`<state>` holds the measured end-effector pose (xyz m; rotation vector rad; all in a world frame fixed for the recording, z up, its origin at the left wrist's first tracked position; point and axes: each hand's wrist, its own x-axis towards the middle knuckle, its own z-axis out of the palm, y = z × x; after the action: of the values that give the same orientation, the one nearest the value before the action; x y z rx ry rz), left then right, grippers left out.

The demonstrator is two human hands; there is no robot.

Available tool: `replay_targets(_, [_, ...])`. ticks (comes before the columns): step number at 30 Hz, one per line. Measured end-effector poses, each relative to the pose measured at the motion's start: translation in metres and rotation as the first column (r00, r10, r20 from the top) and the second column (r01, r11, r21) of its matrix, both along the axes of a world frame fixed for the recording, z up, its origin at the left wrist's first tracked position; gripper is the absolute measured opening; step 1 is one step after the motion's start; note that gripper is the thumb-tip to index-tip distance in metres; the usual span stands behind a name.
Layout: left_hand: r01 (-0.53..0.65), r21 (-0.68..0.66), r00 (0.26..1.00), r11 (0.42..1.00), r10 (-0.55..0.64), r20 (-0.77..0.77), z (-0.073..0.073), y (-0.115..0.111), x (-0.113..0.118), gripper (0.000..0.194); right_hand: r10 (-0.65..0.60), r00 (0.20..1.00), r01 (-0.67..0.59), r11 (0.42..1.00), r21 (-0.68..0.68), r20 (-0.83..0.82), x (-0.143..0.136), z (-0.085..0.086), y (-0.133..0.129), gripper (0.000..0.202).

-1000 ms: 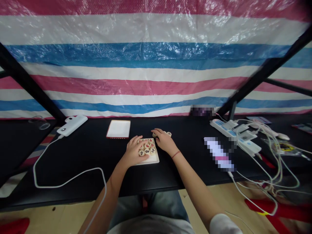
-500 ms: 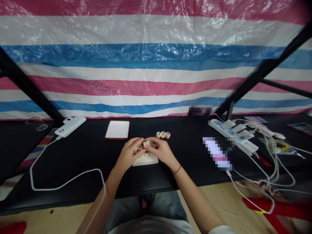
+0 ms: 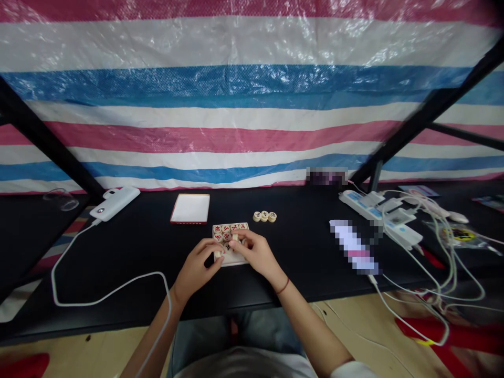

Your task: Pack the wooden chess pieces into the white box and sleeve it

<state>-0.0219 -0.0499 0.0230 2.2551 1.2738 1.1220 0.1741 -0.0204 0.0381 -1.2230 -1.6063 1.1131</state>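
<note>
A shallow white box [image 3: 236,260] in front of me holds several round Chinese chess pieces [image 3: 226,229] with red and dark characters. My left hand [image 3: 198,266] is at the box's left front corner, pinching a cream chess piece [image 3: 218,254] between thumb and fingertips. Over the box's right half, my right hand [image 3: 255,253] grips another chess piece [image 3: 235,238] that stands on edge. Its fingers hide part of the pieces beneath. Behind the box, apart from both hands, several loose chess pieces [image 3: 265,216] sit in a short row.
A box lid [image 3: 190,208] lies inside-up behind my left hand. At the left is a white power bank [image 3: 115,203] with a long cable [image 3: 106,303]. A blurred-out phone [image 3: 354,247] and a power strip [image 3: 380,219] with tangled cables occupy the right side.
My hands have moved apart, the left one drawing back toward the near left corner. Rows of red-marked pieces at the back of the box have come into view.
</note>
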Motion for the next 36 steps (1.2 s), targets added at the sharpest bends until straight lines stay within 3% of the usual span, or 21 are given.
replay_targets(8, [0.029, 0.023, 0.989, 0.999, -0.026, -0.146, -0.008, -0.002, 0.000, 0.001, -0.003, 1.000, 0.003, 1.000, -0.022, -0.016, 0.012, -0.004, -0.003, 0.042])
replay_targets(18, [-0.009, 0.067, 0.938, 0.998, 0.031, -0.344, -0.006, -0.004, -0.001, 0.012, 0.009, 0.999, -0.009, 1.000, 0.002, 0.033, 0.011, -0.002, -0.009, 0.036])
replay_targets(22, [0.004, 0.093, 0.922, 0.996, 0.033, -0.385, -0.008, -0.004, -0.002, 0.023, 0.073, 0.986, -0.090, 0.990, 0.112, 0.147, 0.007, 0.006, -0.018, 0.027])
replay_targets(26, [-0.006, 0.077, 0.921, 0.997, 0.036, -0.387, -0.009, -0.004, -0.002, 0.019, 0.104, 0.930, -0.162, 0.977, 0.140, 0.352, 0.000, 0.016, -0.027, 0.020])
replay_targets(30, [-0.031, 0.045, 0.934, 0.998, 0.045, -0.355, -0.013, -0.004, -0.002, 0.021, 0.099, 0.811, -0.204, 0.972, 0.120, 0.577, -0.008, 0.019, -0.031, 0.018])
replay_targets(36, [-0.098, -0.033, 0.966, 0.995, 0.087, -0.242, -0.022, 0.000, -0.005, 0.051, 0.073, 0.701, -0.269, 0.948, 0.169, 0.709, -0.018, 0.012, -0.030, 0.022])
